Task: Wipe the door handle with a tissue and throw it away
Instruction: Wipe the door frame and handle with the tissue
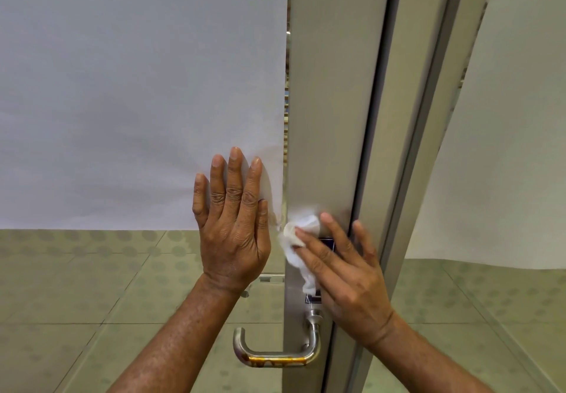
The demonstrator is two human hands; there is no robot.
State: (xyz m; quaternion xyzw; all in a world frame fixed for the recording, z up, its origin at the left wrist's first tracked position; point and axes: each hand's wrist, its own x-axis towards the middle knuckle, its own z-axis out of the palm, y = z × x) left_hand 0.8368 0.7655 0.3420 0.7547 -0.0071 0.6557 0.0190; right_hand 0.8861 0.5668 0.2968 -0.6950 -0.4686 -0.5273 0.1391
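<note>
1. The door (137, 86) fills the upper left of the frame: a large flat pane covered by a pale matt sheet, with tiled floor (76, 285) visible through the clear strip below it.
2. The door frame (330, 101) runs down the centre as a smooth, beige metal upright, and a second upright stands just right of it.
3. The left hand (232, 233) lies flat on the pane at centre frame, fingers (235, 178) straight, spread and holding nothing. It appears to brace the door.
4. The right hand (343, 273) sits lower right of centre, its fingers loosely extended and pressing a crumpled white tissue (298, 239) against the frame, above the handle. The tissue is pinned under the fingertips, not clenched.
5. The handle (275, 352) is at the bottom centre: a brushed steel lever, round in section, bent into a hooked end, with a brownish-yellow sticky-looking stain along its lower bar.
6. To do the step well, I judge the tissue should be brought down and wrapped around the bar, rubbing along the stain with firm pressure while the other hand steadies the door. Thin tissue may tear or shed on a tacky smear, so folding it thicker would help.
</note>
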